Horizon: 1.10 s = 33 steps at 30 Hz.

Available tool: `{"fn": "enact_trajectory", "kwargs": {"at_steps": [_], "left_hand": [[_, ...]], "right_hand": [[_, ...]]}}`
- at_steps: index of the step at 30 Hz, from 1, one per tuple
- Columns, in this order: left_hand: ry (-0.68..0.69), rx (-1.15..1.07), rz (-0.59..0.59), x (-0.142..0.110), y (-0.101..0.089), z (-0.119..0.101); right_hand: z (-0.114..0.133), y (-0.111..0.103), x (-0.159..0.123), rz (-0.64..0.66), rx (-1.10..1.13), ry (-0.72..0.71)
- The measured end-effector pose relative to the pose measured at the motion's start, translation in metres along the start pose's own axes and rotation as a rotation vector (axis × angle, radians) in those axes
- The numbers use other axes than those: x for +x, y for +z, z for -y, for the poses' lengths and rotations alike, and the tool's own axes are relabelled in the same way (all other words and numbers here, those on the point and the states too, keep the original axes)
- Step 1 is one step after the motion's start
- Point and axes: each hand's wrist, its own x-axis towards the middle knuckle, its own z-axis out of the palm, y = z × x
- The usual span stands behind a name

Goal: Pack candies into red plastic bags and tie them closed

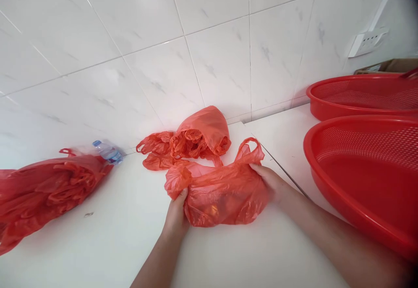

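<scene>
A crumpled red plastic bag (222, 190) lies on the white counter (107, 235) in front of me. My left hand (176, 214) grips its left edge, thumb on top and fingers closed under the plastic. My right hand (269, 181) holds its right side below the bag's loop handle, fingers tucked behind the plastic. Something orange shows faintly through the bag. Just behind it sits a second bunched red bag (192, 140), touching the first.
A heap of red bags (42, 192) lies at the left, with a small water bottle (109, 152) behind it. Two red perforated baskets (365, 166) (362, 94) stand at the right. A wall socket (367, 42) and cardboard box (392, 65) are far right.
</scene>
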Motion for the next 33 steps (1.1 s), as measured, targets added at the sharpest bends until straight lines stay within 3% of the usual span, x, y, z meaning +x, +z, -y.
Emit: {"fn": "enact_trajectory", "kwargs": {"at_steps": [2, 6, 12, 17, 22, 26, 30, 33], "left_hand": [[-0.042, -0.046, -0.016, 0.001, -0.003, -0.001], [-0.067, -0.130, 0.079, -0.001, -0.005, -0.001], [-0.078, -0.168, 0.118, -0.004, -0.004, 0.002], [-0.102, -0.248, 0.341, -0.008, -0.005, 0.004], [-0.143, -0.195, 0.432, -0.009, -0.014, 0.007], [-0.131, -0.083, 0.349, -0.009, -0.010, 0.007], [-0.154, -0.076, 0.194, -0.009, 0.000, 0.005], [-0.167, -0.086, 0.141, -0.007, 0.003, 0.004]], "right_hand": [[-0.002, 0.001, 0.002, -0.065, 0.035, 0.010], [-0.002, 0.004, 0.005, -0.182, 0.078, -0.097], [0.004, -0.003, 0.001, 0.031, 0.124, -0.107], [0.003, -0.002, -0.009, 0.277, 0.047, -0.115], [-0.005, 0.006, -0.009, 0.244, -0.052, -0.029], [-0.007, 0.003, -0.002, 0.133, -0.016, -0.036], [-0.002, -0.003, 0.003, 0.022, 0.062, -0.123], [0.000, -0.003, 0.004, -0.014, 0.088, -0.197]]}}
